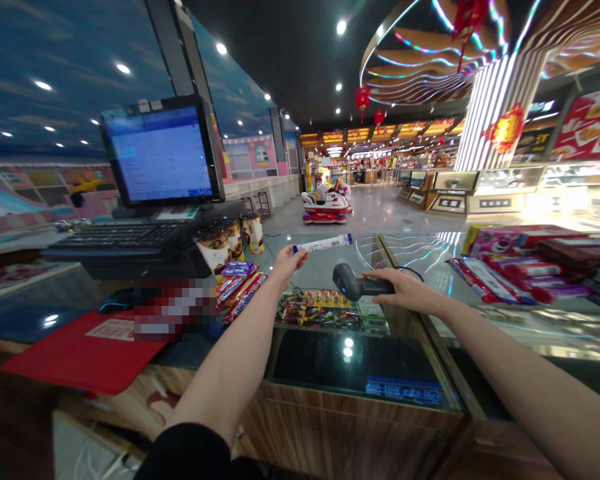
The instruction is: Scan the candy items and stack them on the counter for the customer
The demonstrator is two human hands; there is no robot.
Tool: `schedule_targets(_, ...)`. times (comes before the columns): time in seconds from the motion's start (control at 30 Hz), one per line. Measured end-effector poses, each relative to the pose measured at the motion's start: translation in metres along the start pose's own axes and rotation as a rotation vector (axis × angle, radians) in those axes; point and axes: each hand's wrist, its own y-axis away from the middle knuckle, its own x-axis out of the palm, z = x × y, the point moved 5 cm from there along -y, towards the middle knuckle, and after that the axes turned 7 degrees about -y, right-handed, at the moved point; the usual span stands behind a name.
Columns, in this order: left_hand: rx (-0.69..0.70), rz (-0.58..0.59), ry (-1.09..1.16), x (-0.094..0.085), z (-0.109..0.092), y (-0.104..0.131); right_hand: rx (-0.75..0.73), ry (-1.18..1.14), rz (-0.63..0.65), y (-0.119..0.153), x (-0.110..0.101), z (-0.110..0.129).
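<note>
Pinched in my left hand is one end of a slim white-and-purple candy stick packet, held out level above the glass counter. My right hand is closed around the handle of a black barcode scanner. The scanner's head points left, below and apart from the packet. Several red and purple snack packs lie beside my left forearm. Under the glass, small colourful packets show between my two arms.
At the left stand a monitor, a keyboard and several drink cups. A red mat and a mouse lie nearer. On the right, more wrapped snacks cover the counter. A white-and-red ride-on toy stands on the floor beyond.
</note>
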Motion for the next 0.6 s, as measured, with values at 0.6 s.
schedule_targets(0.6,0.054,0.156,-0.046,0.024,-0.009,0.008,0.196,-0.391,-0.381,-0.039,-0.024,-0.018)
